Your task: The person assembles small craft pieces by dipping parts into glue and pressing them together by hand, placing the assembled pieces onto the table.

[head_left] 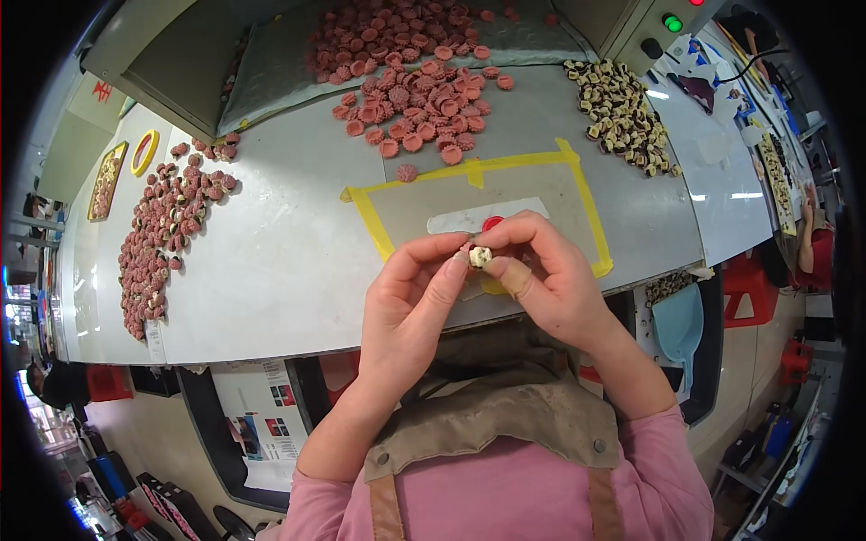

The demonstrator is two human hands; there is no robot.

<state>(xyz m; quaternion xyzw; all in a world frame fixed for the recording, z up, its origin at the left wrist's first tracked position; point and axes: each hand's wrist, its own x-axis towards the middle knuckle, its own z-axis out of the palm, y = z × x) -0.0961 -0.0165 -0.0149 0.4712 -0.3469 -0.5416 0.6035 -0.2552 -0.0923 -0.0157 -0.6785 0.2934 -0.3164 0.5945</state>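
Over the near edge of the work table, the fingertips of my left hand [408, 293] and my right hand [552, 284] meet around a small cream-coloured piece [480, 257]. A bit of pink shows beside it at the left fingertips; whether that is a separate cap is hidden. Both thumbs press from the near side. Beyond my hands lies a heap of pink scalloped caps [415, 108], one stray cap [407, 173] nearest me. Small cream-and-dark pieces [627, 117] are heaped at the right. At the left spreads a pile of pink-and-dark pieces [153, 243], some showing cream.
Yellow tape [586, 203] outlines an area under my hands, with a white strip [444, 221] and a red round thing [492, 223]. A grey machine housing [171, 72] stands behind. A yellow ring [142, 151] lies left. Below right hangs a blue dustpan [678, 325]; another person's sleeve [822, 252] shows far right.
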